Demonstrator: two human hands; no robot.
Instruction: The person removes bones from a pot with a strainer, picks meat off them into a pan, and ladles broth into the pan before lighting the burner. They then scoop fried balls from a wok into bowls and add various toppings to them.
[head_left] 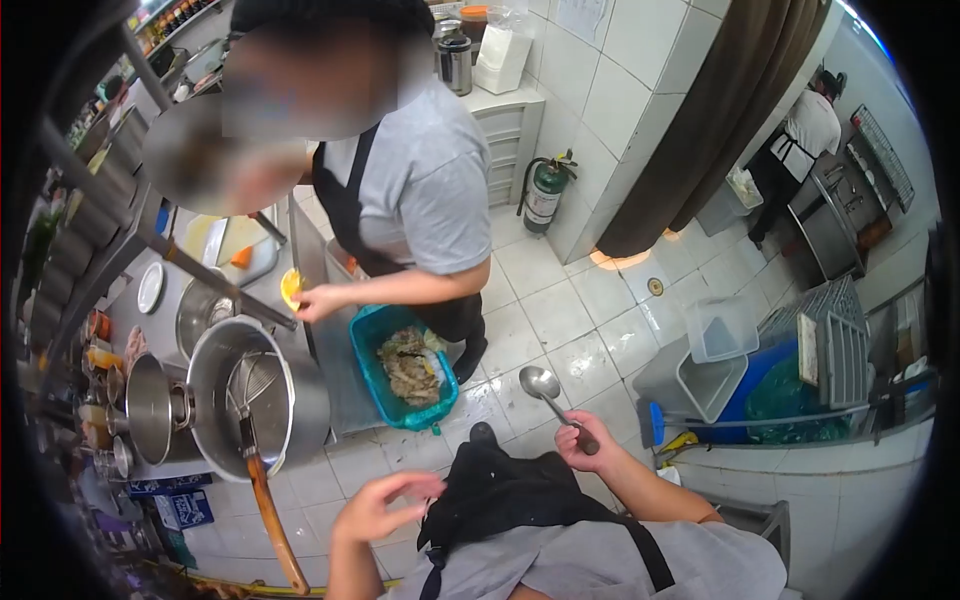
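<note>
In my right hand is a large metal serving spoon; my fingers are closed round its dark handle, and the bowl points away from me over the floor. My left hand is held in front of my black apron with its fingers apart and nothing in it. Left of that hand, the wooden handle of a wire whisk sticks out over the rim of a big metal pot, its wires inside the pot.
A co-worker stands ahead, holding a yellow piece of food or peel. Beside their legs is a teal bin with scraps. Plastic tubs stand right. Further off are a fire extinguisher and another person at a sink.
</note>
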